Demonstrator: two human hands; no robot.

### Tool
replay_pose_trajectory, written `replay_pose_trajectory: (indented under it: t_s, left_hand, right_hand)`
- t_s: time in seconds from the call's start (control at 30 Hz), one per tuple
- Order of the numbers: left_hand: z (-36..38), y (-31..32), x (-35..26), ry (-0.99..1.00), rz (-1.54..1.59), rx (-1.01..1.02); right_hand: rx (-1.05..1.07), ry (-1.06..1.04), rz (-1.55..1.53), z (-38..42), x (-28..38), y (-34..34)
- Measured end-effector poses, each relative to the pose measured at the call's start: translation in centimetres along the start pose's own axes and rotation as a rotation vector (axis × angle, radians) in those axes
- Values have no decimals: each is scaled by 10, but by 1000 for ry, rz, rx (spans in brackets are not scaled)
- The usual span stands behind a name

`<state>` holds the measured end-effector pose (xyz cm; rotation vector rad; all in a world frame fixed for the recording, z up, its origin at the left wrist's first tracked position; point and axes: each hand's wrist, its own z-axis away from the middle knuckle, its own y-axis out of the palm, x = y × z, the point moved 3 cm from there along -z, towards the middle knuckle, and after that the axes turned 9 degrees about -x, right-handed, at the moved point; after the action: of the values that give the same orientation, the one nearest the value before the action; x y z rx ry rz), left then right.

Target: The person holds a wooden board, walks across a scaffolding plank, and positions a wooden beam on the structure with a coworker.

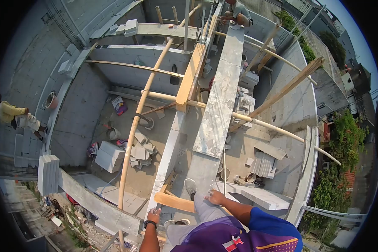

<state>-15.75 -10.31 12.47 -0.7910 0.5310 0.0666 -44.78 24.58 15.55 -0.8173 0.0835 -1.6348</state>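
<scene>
My left hand (154, 215), with a dark watch on its wrist, is at the top of a pale block wall (166, 161), near the left end of a short wooden board (175, 202). Its fingers look loosely stretched, with nothing visible in them. My right hand (216, 197) lies by my bent grey-trousered knee, fingers apart and holding nothing I can see. One grey shoe (190, 186) is on the near part of a long walkway plank (216, 117). My other shoe is lower, partly hidden by my leg.
Bamboo poles (134, 130) cross above rooms far below. A wooden post (290, 86) slants at the right. Broken blocks (142, 151) and a large white block (109, 156) lie on the floor. One person (19, 115) sits on the left wall; another (238, 12) crouches at the plank's far end.
</scene>
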Motion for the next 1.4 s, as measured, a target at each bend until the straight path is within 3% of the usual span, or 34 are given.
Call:
replay_pose_trajectory:
  t_s: [0.13,0.2,0.3,0.4,0.5,0.67,0.77,0.87,1.0,1.1,1.23,1.27,1.37,1.4]
  left_hand:
    - [-12,-6,-148,46,290,114]
    - [-34,-1,-178,123,335,147]
    - [-44,-14,-214,155,400,106]
    - [-58,-25,-210,206,224,33]
    - [-79,-24,-172,112,89,30]
    - [-109,3,-119,-50,-140,176]
    - [-96,14,-164,-37,-211,273]
    - [-118,40,-208,79,-289,320]
    - [-145,71,-308,289,-444,292]
    - [-176,97,-386,214,-381,380]
    - [-222,135,-478,252,-209,327]
    - [-227,137,-504,277,-192,310]
    - [-219,136,-594,327,-111,285]
    - [-221,139,-612,311,-59,298]
  right_hand:
    - [-163,77,-81,13,-2,-71]
    - [-130,140,-169,44,23,-124]
    - [-358,198,-148,49,-29,-117]
    - [-308,305,-162,70,-78,-100]
    - [-325,363,-220,97,-88,-104]
    - [-406,518,-438,107,-162,-72]
    - [-479,606,-601,96,-198,-56]
    - [-508,757,-842,117,-148,-116]
    - [-544,674,-962,92,-153,-165]
    - [-629,617,-849,64,-166,-223]
    - [-627,523,-716,16,-178,-331]
    - [-632,532,-709,14,-143,-381]
    - [-722,328,-454,-33,-126,-473]
    - [-769,300,-494,-54,-128,-486]
